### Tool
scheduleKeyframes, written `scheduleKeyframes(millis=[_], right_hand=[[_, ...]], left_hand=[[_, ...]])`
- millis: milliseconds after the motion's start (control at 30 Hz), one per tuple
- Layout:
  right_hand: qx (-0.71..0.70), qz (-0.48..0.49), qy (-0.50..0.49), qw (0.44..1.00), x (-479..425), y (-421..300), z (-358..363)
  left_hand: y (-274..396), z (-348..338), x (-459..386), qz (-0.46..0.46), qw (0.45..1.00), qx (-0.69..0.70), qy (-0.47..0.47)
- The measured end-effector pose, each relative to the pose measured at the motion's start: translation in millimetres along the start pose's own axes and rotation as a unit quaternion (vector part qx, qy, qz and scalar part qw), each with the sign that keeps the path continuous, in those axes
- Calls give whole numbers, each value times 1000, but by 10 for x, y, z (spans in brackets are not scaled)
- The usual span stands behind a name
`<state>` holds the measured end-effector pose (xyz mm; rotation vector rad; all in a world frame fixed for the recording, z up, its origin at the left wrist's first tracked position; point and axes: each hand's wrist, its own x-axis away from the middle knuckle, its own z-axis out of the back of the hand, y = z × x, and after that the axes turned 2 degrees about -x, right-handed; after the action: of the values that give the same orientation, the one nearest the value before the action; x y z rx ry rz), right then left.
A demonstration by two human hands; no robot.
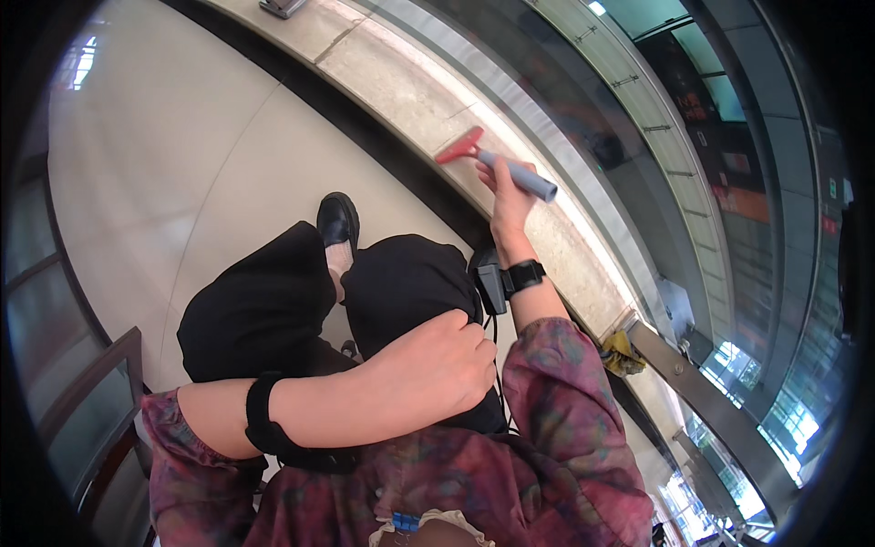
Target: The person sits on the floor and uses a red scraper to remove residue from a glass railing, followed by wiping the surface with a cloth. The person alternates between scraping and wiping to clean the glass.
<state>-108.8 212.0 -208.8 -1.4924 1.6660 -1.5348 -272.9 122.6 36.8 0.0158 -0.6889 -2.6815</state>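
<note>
My right hand (511,198) holds the grey handle of a scraper (521,175) with a red head. The red head points up and left over a pale stone ledge (403,75). I cannot tell whether the blade touches the stone. Across my lap lies my left forearm, and my left hand (465,359) is curled into a fist by my right knee. No object shows in that fist, though its palm side is hidden. Black straps circle both wrists, and a dark box-shaped device (491,284) sits beside the right one.
Along the ledge's far side runs a glass pane (547,89) with reflections. A yellowish cloth (621,353) lies near a metal frame bar (711,403) at right. A metal object (281,7) rests on the ledge at top. Pale floor tiles (171,137) spread left, near a wood-framed chair (89,390).
</note>
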Motion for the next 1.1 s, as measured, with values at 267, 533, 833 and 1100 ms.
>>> scheduleKeyframes(millis=[267,533,833,1100], right_hand=[[2,-5,14,1000,99,51,-11],[-33,-9,3,999,-41,69,-159],[-67,15,164,984,-109,16,279],[-106,-17,98,989,-308,112,-160]], left_hand=[[-5,1,67,5,1000,-9,-8],[-43,-61,7,20,1000,2,7],[-23,35,107,1,1000,12,-25],[-68,-39,53,8,999,43,-1]])
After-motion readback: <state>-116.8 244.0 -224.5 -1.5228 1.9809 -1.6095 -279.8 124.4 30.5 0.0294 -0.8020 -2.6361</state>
